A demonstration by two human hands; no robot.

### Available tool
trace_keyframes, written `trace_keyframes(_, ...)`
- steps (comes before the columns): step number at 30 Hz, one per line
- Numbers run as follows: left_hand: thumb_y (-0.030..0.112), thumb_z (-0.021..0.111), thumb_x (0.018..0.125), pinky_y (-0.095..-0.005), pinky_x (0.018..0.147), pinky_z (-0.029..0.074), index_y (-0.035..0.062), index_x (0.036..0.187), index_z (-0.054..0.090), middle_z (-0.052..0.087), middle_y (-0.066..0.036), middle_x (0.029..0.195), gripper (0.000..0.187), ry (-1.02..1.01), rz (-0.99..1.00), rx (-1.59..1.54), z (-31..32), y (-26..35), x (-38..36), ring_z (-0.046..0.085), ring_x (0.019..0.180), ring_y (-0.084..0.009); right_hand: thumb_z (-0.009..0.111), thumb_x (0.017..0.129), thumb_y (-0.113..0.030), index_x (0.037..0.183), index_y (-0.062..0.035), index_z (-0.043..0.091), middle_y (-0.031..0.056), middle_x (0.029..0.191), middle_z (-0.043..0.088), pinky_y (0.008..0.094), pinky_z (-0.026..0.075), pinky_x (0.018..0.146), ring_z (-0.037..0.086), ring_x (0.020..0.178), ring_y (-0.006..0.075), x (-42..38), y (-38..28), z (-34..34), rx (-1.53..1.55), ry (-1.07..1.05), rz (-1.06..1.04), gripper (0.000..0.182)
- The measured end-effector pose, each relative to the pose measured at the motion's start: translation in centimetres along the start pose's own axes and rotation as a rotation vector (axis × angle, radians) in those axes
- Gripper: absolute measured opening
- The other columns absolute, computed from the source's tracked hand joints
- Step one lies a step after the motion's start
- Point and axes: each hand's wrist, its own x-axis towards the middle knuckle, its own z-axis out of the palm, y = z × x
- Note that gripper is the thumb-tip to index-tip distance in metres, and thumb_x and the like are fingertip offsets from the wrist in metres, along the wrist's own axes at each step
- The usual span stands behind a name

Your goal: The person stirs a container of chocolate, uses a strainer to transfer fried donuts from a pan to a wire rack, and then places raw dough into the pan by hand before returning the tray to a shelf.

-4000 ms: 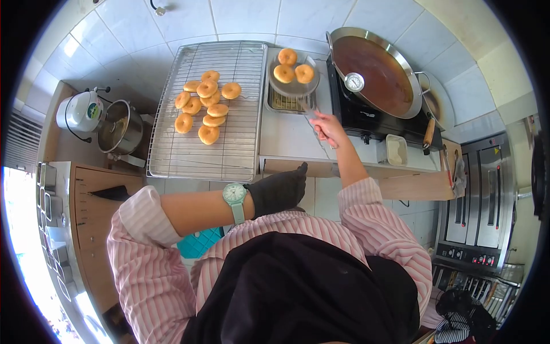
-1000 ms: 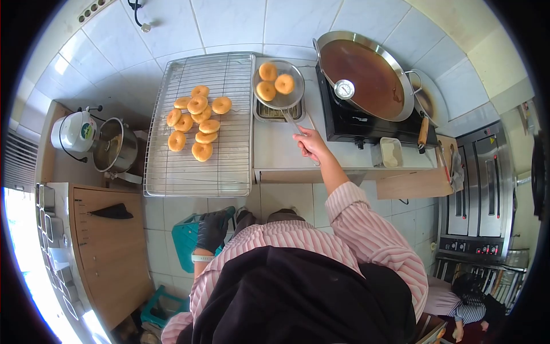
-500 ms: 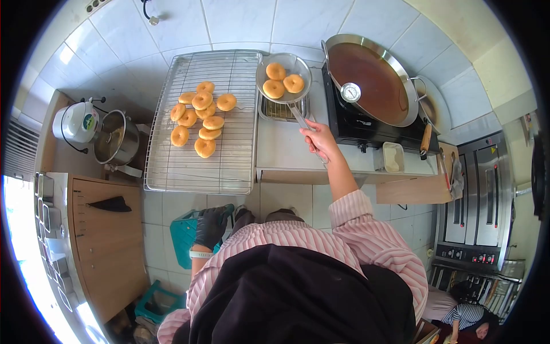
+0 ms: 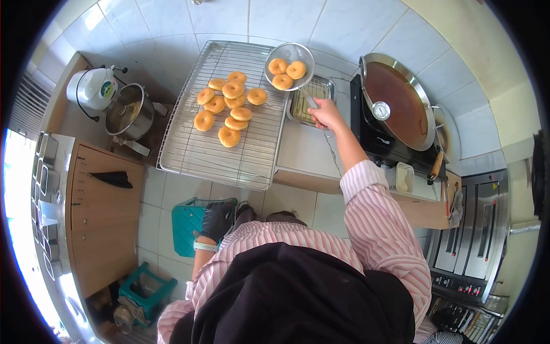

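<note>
My right hand [image 4: 326, 114] grips the handle of a round mesh strainer [image 4: 300, 53]. Three golden doughnuts [image 4: 282, 81] lie in the strainer, which hovers by the right side of a wire cooling rack [image 4: 189, 146]. Several more doughnuts [image 4: 229, 136] rest on the rack, some leaning on or stacked over others. My left hand [image 4: 217, 221], in a black glove, hangs low at my side above the floor. Its fingers look loosely stretched and nothing shows in them.
To the right, a wide pan of brown oil [image 4: 395, 103] with a dial thermometer [image 4: 381, 110] sits on a black stove [image 4: 372, 140]. A small rack tray [image 4: 326, 86] lies between. A mixer [image 4: 91, 89] is at left, a teal stool [image 4: 183, 232] below, an oven [image 4: 470, 229] at right.
My view has turned, so the counter appears shifted right. The strainer with its three doughnuts has moved left toward the rack's far right edge and tilts more. My left hand stays low.
</note>
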Motion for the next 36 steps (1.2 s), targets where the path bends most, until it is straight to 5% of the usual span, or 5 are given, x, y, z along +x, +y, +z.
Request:
trace_keyframes(5,0.019,0.058,0.08,-0.0404,0.082,0.043,0.0073,0.094,0.065,0.064,-0.013,0.092,0.019,-0.035,-0.116,0.048,-1.7,-1.9,-1.0,0.058,0.089,-0.0323,0.055,0.084,-0.009,0.135,-0.0067,0.036,0.0006,0.051,0.048,0.0259,0.034,0.034,0.044,0.037,0.0093,1.0,-3.2,4.4,-0.162,-0.174,-0.07,0.054)
trace_keyframes(14,0.019,0.06,0.079,-0.0383,0.078,0.047,0.0048,0.103,0.06,0.063,-0.016,0.095,0.027,0.242,-0.113,0.021,-7.5,-9.2,4.4,0.059,0.089,-0.0324,0.052,0.076,-0.007,0.135,-0.005,0.032,0.0216,0.063,0.058,0.0483,0.048,0.056,0.058,0.058,0.0384,3.8,-2.9,6.8,-0.956,0.362,-0.403,0.062)
trace_keyframes(22,0.032,0.068,0.073,-0.0403,0.089,0.042,0.0034,0.119,0.046,0.052,-0.019,0.116,0.059,0.401,-0.244,0.094,-12.4,-18.3,24.2,0.05,0.107,-0.0344,0.06,0.083,-0.016,0.135,-0.0078,0.035,-0.0004,0.052,0.045,0.0255,0.035,0.032,0.038,0.036,0.0078,-2.7,0.9,4.9,0.252,0.407,-0.005,0.058)
trace_keyframes(31,0.034,0.071,0.066,-0.0398,0.08,0.047,0.0072,0.108,0.058,0.06,-0.019,0.102,0.051,0.162,-0.146,0.114,-11.7,-19.9,34.7,0.058,0.093,-0.0341,0.061,0.083,-0.014,0.135,-0.006,0.035,-0.0021,0.051,0.043,0.0235,0.027,0.028,0.035,0.034,0.0068,-6.7,8.0,5.9,0.411,0.436,0.229,0.058)
trace_keyframes(36,0.033,0.069,0.073,-0.0312,0.069,0.051,0.0005,0.105,0.06,0.064,-0.015,0.092,0.046,0.216,-0.335,-0.57,-11.2,-20.2,41.6,0.062,0.08,-0.0211,0.062,0.083,-0.014,0.135,-0.0062,0.036,-0.0024,0.051,0.042,0.023,0.028,0.028,0.035,0.034,0.0062,-6.3,8.0,5.7,0.449,0.434,0.237,0.058)
